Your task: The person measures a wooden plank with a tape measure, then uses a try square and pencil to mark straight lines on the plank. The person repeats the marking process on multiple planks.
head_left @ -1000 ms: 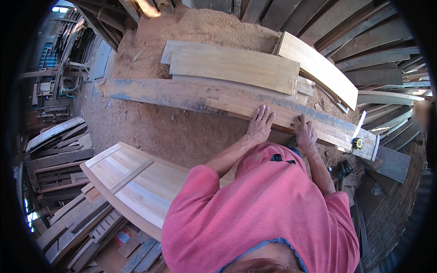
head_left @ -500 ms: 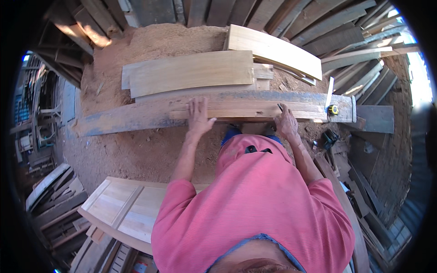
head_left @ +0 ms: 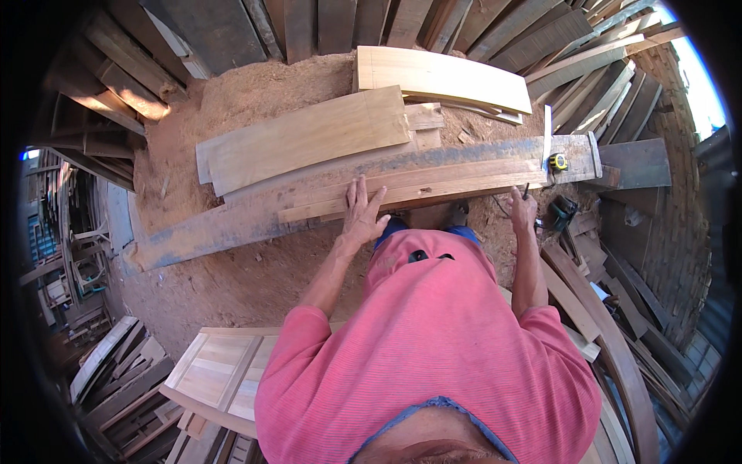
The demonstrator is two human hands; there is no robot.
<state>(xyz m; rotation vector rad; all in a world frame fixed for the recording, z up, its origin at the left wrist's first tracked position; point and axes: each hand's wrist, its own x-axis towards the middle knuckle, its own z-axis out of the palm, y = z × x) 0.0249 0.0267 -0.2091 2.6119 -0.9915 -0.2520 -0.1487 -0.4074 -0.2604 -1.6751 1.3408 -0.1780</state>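
My left hand point(head_left: 362, 219) lies open, fingers spread, on a narrow pair of reddish-brown wooden strips point(head_left: 464, 182) side by side. These rest along a long, worn plank point(head_left: 193, 230) in front of me. Between the fingers of my right hand point(head_left: 523, 211) is a thin dark pencil point(head_left: 527, 189), held near the strips' right end. Just past that end, on the plank, sit a yellow-and-black tape measure point(head_left: 558, 162) and a slim white straight piece point(head_left: 547, 133).
Beyond the plank lie a pale board point(head_left: 309, 139) and a second, brighter board point(head_left: 440, 76). A dark power tool point(head_left: 562, 210) is on the ground at the right. Behind me on the left is a panelled wooden piece point(head_left: 224, 370). Stacked timber point(head_left: 336, 27) lines the far side.
My right hand with the pencil has moved right, to the strips' right end. My left hand has shifted slightly right along the strips. The whole view has turned a little.
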